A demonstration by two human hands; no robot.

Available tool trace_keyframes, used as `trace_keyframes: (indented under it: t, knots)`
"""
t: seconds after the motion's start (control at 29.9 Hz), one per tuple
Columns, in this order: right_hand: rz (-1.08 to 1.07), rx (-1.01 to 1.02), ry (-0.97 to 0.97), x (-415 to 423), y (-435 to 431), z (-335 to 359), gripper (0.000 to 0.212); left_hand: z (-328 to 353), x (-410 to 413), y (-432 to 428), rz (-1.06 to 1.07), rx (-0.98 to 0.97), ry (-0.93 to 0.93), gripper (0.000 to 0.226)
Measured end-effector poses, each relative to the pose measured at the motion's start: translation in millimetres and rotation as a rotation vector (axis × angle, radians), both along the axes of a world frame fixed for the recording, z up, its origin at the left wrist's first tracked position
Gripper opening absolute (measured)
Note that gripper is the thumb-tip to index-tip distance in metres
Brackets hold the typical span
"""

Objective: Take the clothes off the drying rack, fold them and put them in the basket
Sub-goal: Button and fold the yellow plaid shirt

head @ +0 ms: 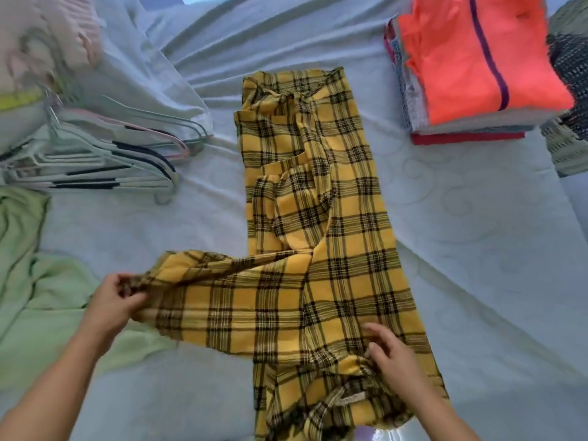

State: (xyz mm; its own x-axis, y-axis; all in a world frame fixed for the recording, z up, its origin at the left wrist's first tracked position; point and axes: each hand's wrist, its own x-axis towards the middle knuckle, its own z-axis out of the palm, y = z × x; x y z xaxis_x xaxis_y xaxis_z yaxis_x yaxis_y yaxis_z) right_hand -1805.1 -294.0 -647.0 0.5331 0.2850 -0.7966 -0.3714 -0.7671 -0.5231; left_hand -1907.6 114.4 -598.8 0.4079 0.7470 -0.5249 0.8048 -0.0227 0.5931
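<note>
Left grip pinches the sleeve of the plaid shirt; right grip rests on it, loosely spread.

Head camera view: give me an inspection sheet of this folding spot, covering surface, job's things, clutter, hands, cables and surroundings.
Surface: wrinkled pale blue bedsheet.
Job's things: yellow and black plaid shirt lying lengthwise, one sleeve pulled out leftward; stack of folded clothes with an orange garment on top, far right; what looks like a woven basket at the right edge.
Clutter: pile of pale plastic hangers, left; light green cloth, near left.
Hands: left hand pinches the sleeve end; right hand rests open on the shirt's near end.
Cables: nothing seen.
Surroundings: blurred pale fabrics, upper left.
</note>
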Motion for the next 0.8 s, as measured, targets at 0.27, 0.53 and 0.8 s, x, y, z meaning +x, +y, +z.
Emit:
trace_keyframes:
  t: [0.27,0.53,0.8]
  knots:
    - [0.010,0.092,-0.034,-3.9,-17.1,2.7,0.015,-50.3,-22.0,-71.2,0.704,-0.534,-0.065,0.023]
    - [0.366,0.066,-0.173,-18.7,-60.2,8.3,0.032,15.7,-8.1,-83.4,0.634,-0.728,-0.658,0.020]
    - [0.384,0.057,-0.378,-24.8,-80.2,9.2,0.005,62.9,42.9,-95.0,0.493,-0.590,-0.779,0.019]
